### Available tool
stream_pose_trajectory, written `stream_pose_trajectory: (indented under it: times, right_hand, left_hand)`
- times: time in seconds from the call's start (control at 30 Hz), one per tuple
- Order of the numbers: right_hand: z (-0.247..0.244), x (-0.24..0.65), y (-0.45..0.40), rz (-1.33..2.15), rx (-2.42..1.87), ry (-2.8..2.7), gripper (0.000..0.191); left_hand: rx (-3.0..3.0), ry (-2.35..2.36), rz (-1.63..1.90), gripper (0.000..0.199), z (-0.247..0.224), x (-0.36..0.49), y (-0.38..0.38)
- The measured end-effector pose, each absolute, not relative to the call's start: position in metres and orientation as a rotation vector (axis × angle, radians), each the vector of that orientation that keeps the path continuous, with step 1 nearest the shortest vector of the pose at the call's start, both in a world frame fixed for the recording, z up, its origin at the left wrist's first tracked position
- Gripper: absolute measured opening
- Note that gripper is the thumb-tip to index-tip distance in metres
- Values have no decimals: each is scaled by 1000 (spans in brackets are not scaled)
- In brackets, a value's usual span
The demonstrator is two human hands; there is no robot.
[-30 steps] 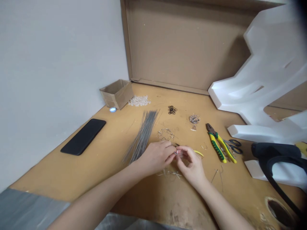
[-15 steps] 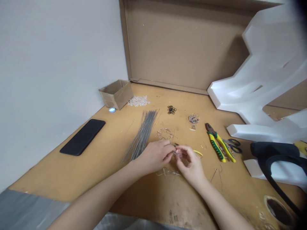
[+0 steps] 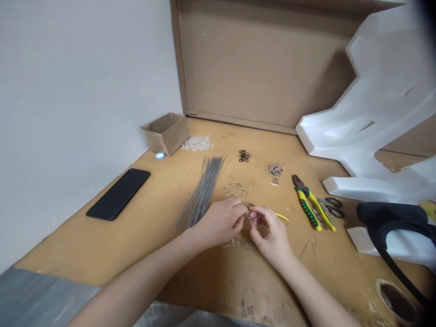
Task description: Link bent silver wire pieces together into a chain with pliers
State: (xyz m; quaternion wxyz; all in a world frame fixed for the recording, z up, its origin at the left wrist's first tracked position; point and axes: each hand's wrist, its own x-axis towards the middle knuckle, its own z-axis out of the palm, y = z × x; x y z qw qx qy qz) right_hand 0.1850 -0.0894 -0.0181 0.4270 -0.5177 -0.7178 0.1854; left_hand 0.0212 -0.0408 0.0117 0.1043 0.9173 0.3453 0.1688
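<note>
Softly lit (dark, blurred upper-right corner).

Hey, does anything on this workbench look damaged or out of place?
Yes: the tabletop has a dark, round, ragged-looking hole at its near right, as if worn or damaged. Right of the right hand, loose wires lie scattered, apart from the wire bundle.

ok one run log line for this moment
left hand: pinching small wire piece; right hand: fingertips at same piece; by left hand: wire bundle; right of right hand: pliers; beyond both hands: black rings

Head view, facing forward, down over tabletop [image 3: 102,245]
</note>
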Motion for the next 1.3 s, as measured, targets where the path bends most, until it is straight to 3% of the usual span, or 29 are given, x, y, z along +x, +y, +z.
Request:
stream_pose_trajectory:
  times: [0.57, 1.3]
  right_hand:
    - [-18, 186, -90, 426, -1294, -1822, 34]
    - [-19, 185, -90, 432, -1285, -1810, 29]
  left_hand:
    - [2743, 951, 477, 20, 12, 20, -41]
    - [2741, 956, 456, 10, 12, 21, -42]
